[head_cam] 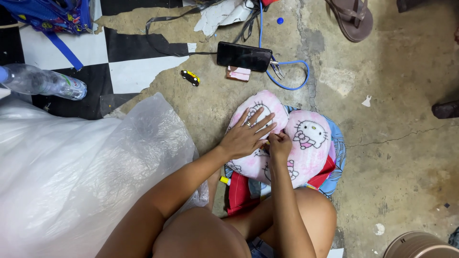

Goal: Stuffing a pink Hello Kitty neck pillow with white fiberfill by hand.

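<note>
Your right hand (279, 145) is closed in a pinch at the fold of the pink plush fabric with white cartoon-cat print (306, 143); something small and yellowish shows at the fingertips, too small to tell what it is. Your left hand (247, 136) lies flat and open, fingers spread, pressing the same fabric just left of the pinch. A ring shows on one finger.

The fabric is bunched on a red-and-blue patterned cloth (330, 177), on the floor in front of your knees.

My read: you're working a seam or edge at the pinch. Keep the flat hand close to the pinch so the pile stays taut there. Work in short steps; plush bunches easily. Keep the spread fingers clear of the pinch point.

Outward from the grip:
- Just below left, a small yellow-capped item (224, 180) sits at the cloth edge.
- Above, a black phone (244, 56) is propped on a small pink block (238, 73), with a blue cable (291, 76) looping beside it.
- Up left, a small yellow toy car (190, 77).
- Far left, a large clear plastic bag (71, 177), bulging; contents not discernible.
- Beyond it, a clear plastic bottle (43, 82) lying on its side, seemingly near empty.
- Lower right corner, the rim of a brown round container (416, 244); inside not visible.
</note>
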